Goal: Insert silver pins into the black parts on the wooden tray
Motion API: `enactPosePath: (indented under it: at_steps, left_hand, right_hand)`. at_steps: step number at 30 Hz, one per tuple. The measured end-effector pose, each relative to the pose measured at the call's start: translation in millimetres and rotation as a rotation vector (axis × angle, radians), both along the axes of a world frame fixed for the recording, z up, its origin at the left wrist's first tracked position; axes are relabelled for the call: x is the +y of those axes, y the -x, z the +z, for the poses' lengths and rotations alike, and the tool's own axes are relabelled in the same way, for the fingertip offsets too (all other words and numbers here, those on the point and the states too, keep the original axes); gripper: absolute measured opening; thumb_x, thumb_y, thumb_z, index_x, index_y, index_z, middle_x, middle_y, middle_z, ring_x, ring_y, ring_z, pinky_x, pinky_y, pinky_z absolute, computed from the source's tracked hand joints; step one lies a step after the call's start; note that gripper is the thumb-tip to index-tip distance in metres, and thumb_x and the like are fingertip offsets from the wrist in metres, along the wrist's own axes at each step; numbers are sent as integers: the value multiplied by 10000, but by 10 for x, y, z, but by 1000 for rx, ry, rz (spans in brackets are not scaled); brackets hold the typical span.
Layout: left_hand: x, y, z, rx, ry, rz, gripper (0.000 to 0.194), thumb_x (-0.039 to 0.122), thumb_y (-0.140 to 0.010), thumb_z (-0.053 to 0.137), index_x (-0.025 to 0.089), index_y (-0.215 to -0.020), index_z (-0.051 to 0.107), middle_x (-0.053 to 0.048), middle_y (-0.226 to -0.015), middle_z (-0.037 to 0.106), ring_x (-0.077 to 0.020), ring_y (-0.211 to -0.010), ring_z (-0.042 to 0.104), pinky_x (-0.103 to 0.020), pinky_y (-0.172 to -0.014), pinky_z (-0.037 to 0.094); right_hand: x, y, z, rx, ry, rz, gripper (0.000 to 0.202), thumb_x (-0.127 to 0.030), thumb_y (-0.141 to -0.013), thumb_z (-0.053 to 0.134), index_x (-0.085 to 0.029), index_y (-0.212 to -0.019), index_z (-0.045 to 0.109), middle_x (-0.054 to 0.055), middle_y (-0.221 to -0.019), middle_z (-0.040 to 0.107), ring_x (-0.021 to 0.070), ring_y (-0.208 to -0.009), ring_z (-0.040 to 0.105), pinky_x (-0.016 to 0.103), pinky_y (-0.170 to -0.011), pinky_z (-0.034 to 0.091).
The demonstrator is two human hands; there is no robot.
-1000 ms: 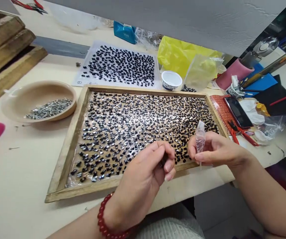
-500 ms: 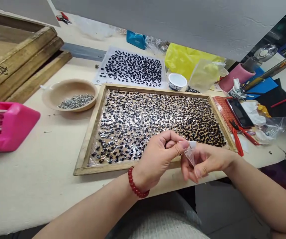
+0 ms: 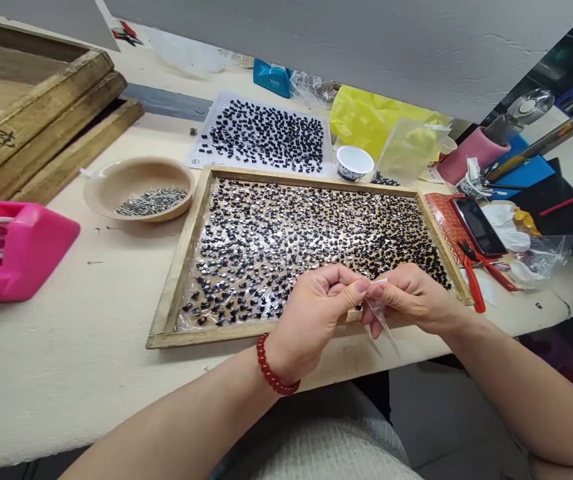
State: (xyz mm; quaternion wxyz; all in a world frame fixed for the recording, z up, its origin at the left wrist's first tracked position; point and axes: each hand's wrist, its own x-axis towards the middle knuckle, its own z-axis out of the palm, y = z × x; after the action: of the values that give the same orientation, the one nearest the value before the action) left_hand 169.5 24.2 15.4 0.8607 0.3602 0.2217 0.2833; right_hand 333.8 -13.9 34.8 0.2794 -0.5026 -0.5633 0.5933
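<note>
Between my two hands is a narrow cone of clear plastic film [image 3: 385,323], its thin tip pointing down toward me. A small white strip [image 3: 380,282], which looks like tape, shows at its wide end. My left hand [image 3: 316,313], with a red bead bracelet at the wrist, pinches that end between thumb and curled fingers. Right beside it, thumb tip close to the other thumb, my right hand [image 3: 415,297] pinches the same end. Both hands hover over the front edge of a wooden tray [image 3: 179,257] covered with many small black pieces.
A beige bowl [image 3: 101,183] of metal pins stands left of the tray, near a pink tape dispenser [image 3: 41,250]. Behind lies a white sheet [image 3: 201,143] bearing black pieces, with a small cup [image 3: 355,160] beside it. Red-handled pliers [image 3: 475,287] and a phone [image 3: 479,227] lie right.
My right hand has moved up from the cone's lower part to its wide end and closed there in a pinch. The cone's tip now hangs free. The left hand has barely moved.
</note>
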Motion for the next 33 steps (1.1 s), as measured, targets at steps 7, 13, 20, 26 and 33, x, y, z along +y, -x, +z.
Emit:
enactPosePath:
  at_steps: [7,13,20,26,33]
  left_hand:
    - [-25,8,-16,51,15,15,199,251,-813,628,136,-671,548,53,-520,460,-93,-472,528,-214,-516,420]
    - [5,27,-4,139,-9,73,224,284,-767,693,124,-661,577,76,-503,398,-29,-448,319,-152,-457,298]
    - [-6,22,14,109,30,35,237,308,-790,657,149,-662,538,87,-479,347,-43,-411,323,-164,-419,268]
    - [17,25,-6,158,-15,98,256,330,-770,683,138,-652,562,84,-481,338,-36,-436,222,-174,-416,167]
    - [18,20,-1,170,-22,151,242,330,-770,685,143,-669,570,85,-490,336,-37,-432,223,-177,-412,169]
  right_hand:
    - [-55,-67,-43,91,139,66,394,-444,-865,532,-85,-834,692,49,-633,675,14,-408,349,158,-387,260]
    - [-75,-35,-4,-4,28,134,482,-402,-946,371,-88,-818,714,55,-590,675,21,-389,265,176,-371,202]
    - [-70,-71,-61,45,23,171,501,-464,-932,370,-97,-933,711,114,-761,731,42,-437,387,181,-434,338]
    - [-78,-33,-59,10,73,100,490,-454,-926,392,-99,-837,717,87,-654,712,30,-394,320,169,-382,266]
    - [-100,57,-98,103,136,-20,505,-506,-886,445,-86,-808,715,78,-602,690,5,-342,255,154,-326,187]
